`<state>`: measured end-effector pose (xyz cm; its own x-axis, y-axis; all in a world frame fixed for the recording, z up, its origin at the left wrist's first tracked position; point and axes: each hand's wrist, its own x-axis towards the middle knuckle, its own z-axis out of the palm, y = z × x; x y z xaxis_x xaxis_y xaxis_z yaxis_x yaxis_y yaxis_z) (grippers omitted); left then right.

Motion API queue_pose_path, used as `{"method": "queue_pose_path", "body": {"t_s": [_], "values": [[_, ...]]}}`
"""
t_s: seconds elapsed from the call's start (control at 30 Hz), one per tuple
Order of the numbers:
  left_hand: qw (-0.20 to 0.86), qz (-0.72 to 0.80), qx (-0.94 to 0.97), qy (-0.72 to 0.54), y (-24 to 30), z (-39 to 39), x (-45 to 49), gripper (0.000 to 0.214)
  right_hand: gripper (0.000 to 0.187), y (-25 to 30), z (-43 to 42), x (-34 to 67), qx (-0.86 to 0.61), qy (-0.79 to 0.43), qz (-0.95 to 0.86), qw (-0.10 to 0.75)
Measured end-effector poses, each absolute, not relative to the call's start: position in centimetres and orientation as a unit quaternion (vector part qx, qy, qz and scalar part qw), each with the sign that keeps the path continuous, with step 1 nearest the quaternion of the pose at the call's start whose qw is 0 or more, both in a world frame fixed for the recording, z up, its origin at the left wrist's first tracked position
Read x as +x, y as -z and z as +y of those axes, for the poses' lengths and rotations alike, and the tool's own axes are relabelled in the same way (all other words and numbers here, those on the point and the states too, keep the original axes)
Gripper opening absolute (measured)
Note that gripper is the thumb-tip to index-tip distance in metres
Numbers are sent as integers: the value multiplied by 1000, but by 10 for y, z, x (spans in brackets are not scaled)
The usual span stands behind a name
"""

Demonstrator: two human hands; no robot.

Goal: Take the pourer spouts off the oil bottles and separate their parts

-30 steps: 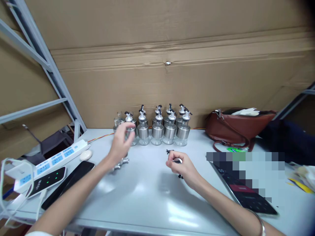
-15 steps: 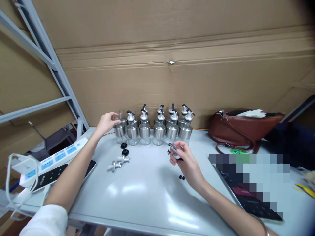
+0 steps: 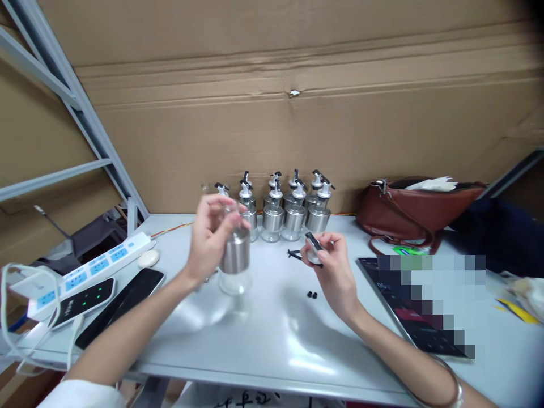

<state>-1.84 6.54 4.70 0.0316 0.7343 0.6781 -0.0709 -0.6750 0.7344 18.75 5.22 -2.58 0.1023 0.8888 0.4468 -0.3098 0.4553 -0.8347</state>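
My left hand [image 3: 206, 241] is closed around the neck of a glass bottle [image 3: 236, 258] with a steel band round its body. The bottle is upright, slightly blurred, over the left-middle of the table. In my right hand [image 3: 338, 277] a pourer spout [image 3: 314, 249] with a black lever is pinched between thumb and fingers. Thin black pieces [image 3: 293, 254] show just left of those fingers. Two small black caps [image 3: 312, 294] lie on the table below. Behind both hands stand several similar bottles [image 3: 272, 218] fitted with pourer spouts. The bottle and my left hand hide most of the loose parts behind them.
A power strip [image 3: 110, 258], a white round case [image 3: 148, 259] and a black phone [image 3: 127, 303] lie at the left. A brown handbag [image 3: 416, 218] and a dark flat panel [image 3: 395, 306] are at the right. Cardboard [image 3: 263, 130] walls the back.
My left hand has taken the front left bottle from the row and brought it nearer and to the right. My right hand still holds the pourer spout, now turned a little. The view has shifted slightly.
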Motion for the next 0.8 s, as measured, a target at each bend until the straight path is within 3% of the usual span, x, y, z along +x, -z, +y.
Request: {"method": "queue_pose_path", "body": {"t_s": [0.13,0.33,0.43,0.53,0.67,0.8], "values": [[452,266,626,-576,-3,42,7,19,15,24,48,186,-272,-375,-546,698],[379,191,697,-578,28,37,16,18,10,20,47,186,-255,-355,-513,739],[373,161,702,-585,43,41,12,53,18,23,48,185,-243,-386,-518,724],[453,212,693,-520,56,47,6,92,19,26,48,184,-228,-358,-569,704],[558,274,735,-271,56,52,1,67,15,21,44,185,-212,-252,-651,684],[551,287,749,-232,48,48,4,58,20,10,35,184,-168,-249,-679,670]]}}
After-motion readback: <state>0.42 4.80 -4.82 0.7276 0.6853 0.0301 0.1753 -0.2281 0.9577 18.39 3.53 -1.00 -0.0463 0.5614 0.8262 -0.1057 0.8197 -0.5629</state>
